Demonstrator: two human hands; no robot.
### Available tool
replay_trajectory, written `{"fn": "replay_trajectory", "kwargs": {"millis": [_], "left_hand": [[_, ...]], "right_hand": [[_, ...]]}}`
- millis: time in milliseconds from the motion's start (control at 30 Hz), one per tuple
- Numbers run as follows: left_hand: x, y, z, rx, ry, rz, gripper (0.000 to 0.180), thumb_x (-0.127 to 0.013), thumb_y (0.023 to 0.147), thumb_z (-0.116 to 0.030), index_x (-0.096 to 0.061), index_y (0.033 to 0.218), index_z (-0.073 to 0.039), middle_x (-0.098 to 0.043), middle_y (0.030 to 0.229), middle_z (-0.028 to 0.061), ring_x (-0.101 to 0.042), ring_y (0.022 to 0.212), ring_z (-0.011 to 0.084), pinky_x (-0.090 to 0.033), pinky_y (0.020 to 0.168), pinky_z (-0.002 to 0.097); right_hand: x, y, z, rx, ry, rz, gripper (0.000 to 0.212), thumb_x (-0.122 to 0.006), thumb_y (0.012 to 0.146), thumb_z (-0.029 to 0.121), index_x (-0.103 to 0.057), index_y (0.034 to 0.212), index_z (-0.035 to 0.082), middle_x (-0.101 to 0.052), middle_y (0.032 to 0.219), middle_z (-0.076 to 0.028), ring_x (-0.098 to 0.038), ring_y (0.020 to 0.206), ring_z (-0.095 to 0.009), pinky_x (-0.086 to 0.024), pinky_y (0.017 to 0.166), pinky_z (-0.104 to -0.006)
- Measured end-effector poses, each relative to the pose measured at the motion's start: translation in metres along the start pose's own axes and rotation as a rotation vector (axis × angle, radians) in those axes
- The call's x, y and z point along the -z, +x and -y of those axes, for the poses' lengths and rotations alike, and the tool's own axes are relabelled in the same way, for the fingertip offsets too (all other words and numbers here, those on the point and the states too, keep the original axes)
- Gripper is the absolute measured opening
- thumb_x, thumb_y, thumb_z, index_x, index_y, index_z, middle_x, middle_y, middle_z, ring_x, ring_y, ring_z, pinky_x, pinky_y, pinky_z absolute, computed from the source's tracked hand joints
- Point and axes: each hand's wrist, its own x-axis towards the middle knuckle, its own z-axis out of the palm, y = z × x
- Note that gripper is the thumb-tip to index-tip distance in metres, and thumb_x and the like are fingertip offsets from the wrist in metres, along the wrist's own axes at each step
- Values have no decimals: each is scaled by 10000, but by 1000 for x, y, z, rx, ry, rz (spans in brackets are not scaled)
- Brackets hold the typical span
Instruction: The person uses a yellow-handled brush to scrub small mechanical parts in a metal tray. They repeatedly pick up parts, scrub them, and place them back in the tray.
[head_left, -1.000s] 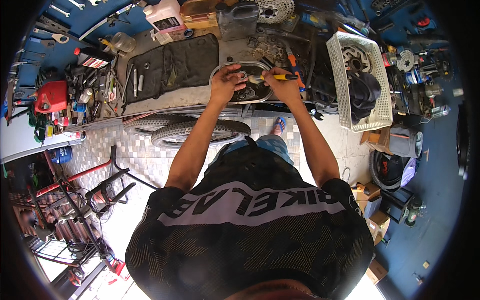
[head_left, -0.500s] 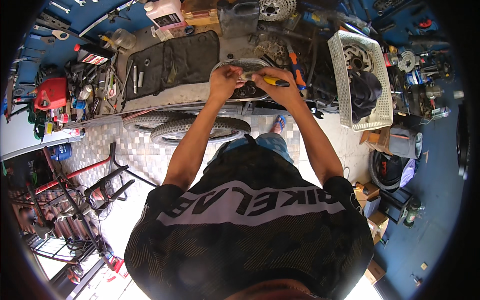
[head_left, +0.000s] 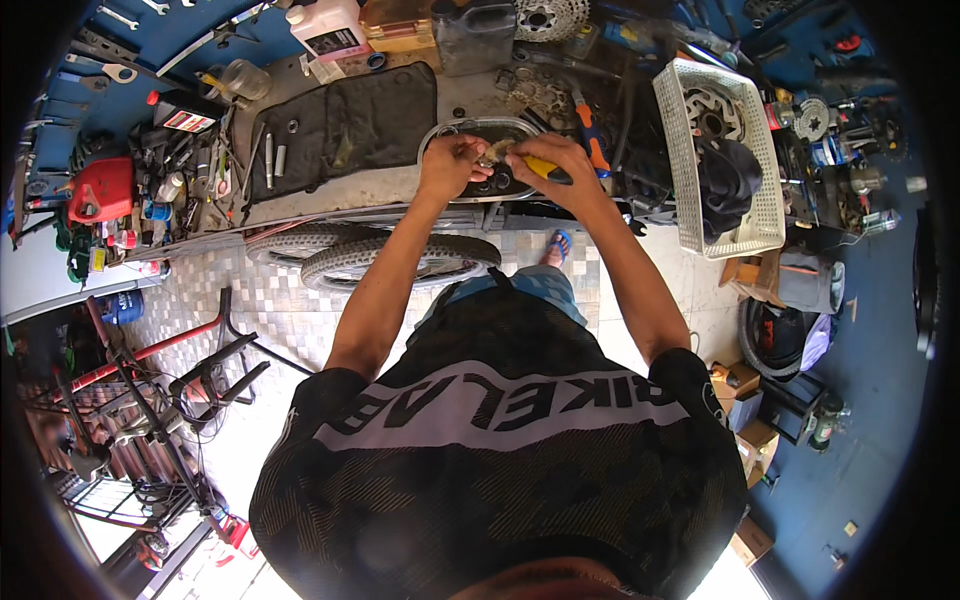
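Note:
Over an oval metal tray (head_left: 529, 126) on the workbench, my two hands are close together. My right hand (head_left: 560, 165) is closed around a brush (head_left: 541, 168) with a yellow and black handle; its pale bristles point toward the left hand. My left hand (head_left: 452, 165) pinches a small part, mostly hidden by the fingers and too small to name. Dark round parts sit in the tray below the hands. To the left lies a black cloth tool roll (head_left: 350, 125) with metal tube-like pieces on it.
A white plastic basket (head_left: 683, 165) holding a brake disc and dark cloth stands to the right. An orange and blue-handled tool (head_left: 592, 140) lies beside the tray. Jugs, including a pink one (head_left: 329, 30), line the back. Bicycle wheels (head_left: 400, 262) rest under the bench edge.
My right hand has turned slightly with the brush, so less of its handle shows and the bristles look more visible. My left hand has barely moved.

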Motion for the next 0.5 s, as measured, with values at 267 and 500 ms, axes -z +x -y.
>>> {"fn": "replay_trajectory", "kwargs": {"millis": [267, 500], "left_hand": [[-1, -6, -6, 6, -294, 76, 311, -685, 1044, -55, -682, 1345, 20, -732, 1137, 111, -764, 962, 179, -649, 771, 307], [-1, -5, -12, -57, 68, 32, 394, -642, 986, 25, -664, 1380, 26, -734, 1091, 67, -689, 925, 114, -596, 765, 285]], "right_hand": [[-12, -12, -28, -290, -223, -55, 336, -793, 953, 369, -776, 1030, 43, -779, 945, -141, -735, 876, -351, -574, 823, -416], [-29, 17, 10, -316, 238, -148, 370, -783, 964, 442, -782, 999, 74, -786, 903, -106, -763, 830, -283, -572, 795, -363]]}}
